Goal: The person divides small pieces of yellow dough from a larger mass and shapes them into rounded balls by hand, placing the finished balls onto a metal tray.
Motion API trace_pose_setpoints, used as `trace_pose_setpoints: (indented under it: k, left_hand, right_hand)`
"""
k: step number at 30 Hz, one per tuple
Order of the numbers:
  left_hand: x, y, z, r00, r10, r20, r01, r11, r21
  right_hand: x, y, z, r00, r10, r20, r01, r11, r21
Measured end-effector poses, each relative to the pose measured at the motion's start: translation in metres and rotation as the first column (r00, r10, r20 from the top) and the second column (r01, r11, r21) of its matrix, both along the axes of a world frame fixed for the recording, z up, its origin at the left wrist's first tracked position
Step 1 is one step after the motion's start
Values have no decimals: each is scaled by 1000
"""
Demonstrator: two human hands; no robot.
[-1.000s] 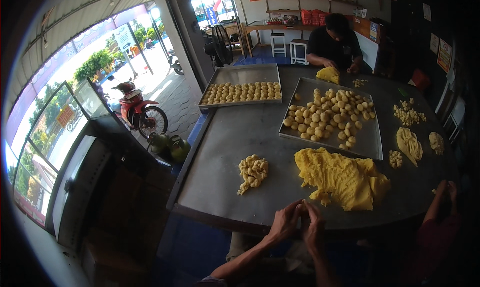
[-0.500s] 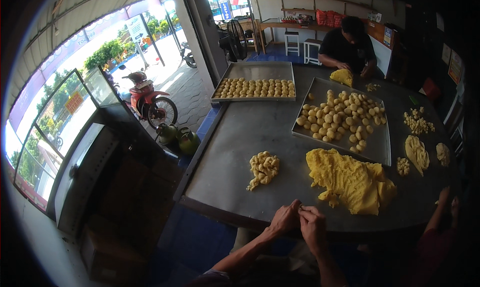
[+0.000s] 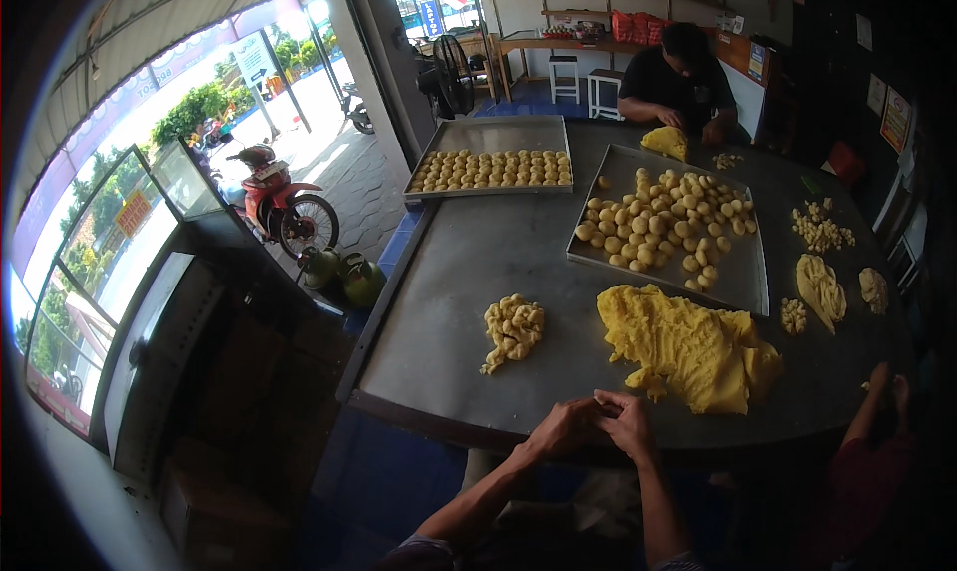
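Above the near edge of the steel table, my left hand and my right hand meet with bent fingers, pinched together at the tips around something small that I cannot make out. Just beyond them lies a large rough slab of yellow dough. Left of it is a heap of small pale dough pieces. Behind the slab, a metal tray holds many loose round balls. Another tray at the back left holds rows of balls.
A co-worker works at the far edge beside yellow dough. Another person's hands are at the right, near small dough piles. Beyond the table's left side stand gas cylinders, a metal cabinet and a red motorbike.
My fingers have shifted slightly against each other, staying together at the tips. The view has moved a little. The far co-worker's hands have moved slightly over the table.
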State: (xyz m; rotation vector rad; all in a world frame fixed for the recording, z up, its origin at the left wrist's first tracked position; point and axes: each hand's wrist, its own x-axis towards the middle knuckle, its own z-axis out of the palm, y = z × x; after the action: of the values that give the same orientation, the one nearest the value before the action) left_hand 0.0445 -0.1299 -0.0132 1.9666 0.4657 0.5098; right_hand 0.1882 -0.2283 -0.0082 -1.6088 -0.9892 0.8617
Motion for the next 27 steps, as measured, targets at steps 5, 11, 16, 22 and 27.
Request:
trace_pose_setpoints:
  k: [5, 11, 16, 22, 27]
  left_hand:
    - [4, 1, -3, 1000, 17, 14, -19, 985, 171]
    - [2, 9, 2, 981, 185, 61, -168, 963, -210]
    - [-22, 27, -9, 987, 158, 33, -131, 901, -413]
    - [-25, 18, 9, 996, 63, -61, -69, 993, -100]
    - [-24, 18, 16, 976, 189, -107, -85, 784, 615]
  right_hand:
    - [5, -1, 30, 892, -50, 450, -1, 993, 114]
    - [37, -5, 30, 688, -32, 725, 81, 996, -33]
    - [34, -34, 20, 729, -187, 658, 181, 980, 78]
    - [45, -47, 8, 798, -323, 509, 291, 946, 143]
    - [34, -37, -3, 682, -385, 622, 308, 922, 233]
